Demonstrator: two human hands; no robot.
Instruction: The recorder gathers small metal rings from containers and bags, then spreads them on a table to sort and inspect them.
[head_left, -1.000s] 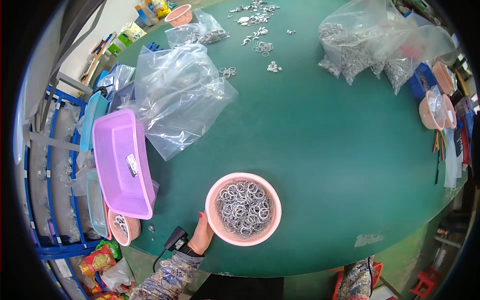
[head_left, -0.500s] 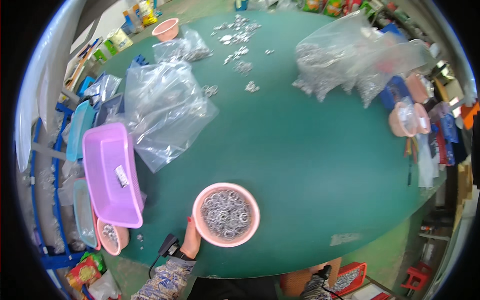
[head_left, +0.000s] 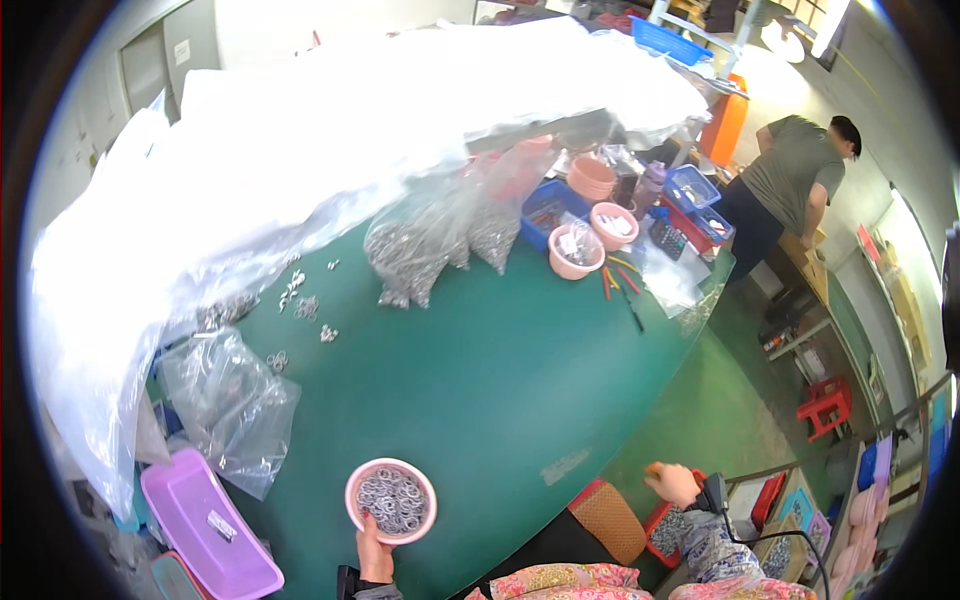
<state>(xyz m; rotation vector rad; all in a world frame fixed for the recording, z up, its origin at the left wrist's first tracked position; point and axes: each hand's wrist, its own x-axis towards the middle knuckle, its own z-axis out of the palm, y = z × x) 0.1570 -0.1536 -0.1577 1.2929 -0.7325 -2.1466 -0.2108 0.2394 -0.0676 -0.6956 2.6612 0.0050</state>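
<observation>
A round pink bowl (head_left: 428, 512) full of small silver metal rings (head_left: 391, 500) sits on the green table near its front edge. My left hand (head_left: 375, 555) grips the bowl's near rim, thumb over the edge. Off the table's right edge, my right hand (head_left: 675, 483) is raised with its fingers curled together; what they hold, if anything, is too small to make out. Just below that hand, a red tray (head_left: 656, 518) holds more small metal pieces, partly covered by my forearm.
A lilac basket (head_left: 190, 500) and a clear plastic bag (head_left: 240, 400) lie at the left. Bags of metal parts (head_left: 410, 255), pink bowls (head_left: 575, 258) and a blue basket (head_left: 545, 212) stand at the far side. A brown stool (head_left: 608, 520) is by the table edge. Another person (head_left: 795, 185) stands far right.
The view has swung right and up. My right hand, mostly hidden low by the stool before, now shows raised near the red tray. My left hand stays at the bowl.
</observation>
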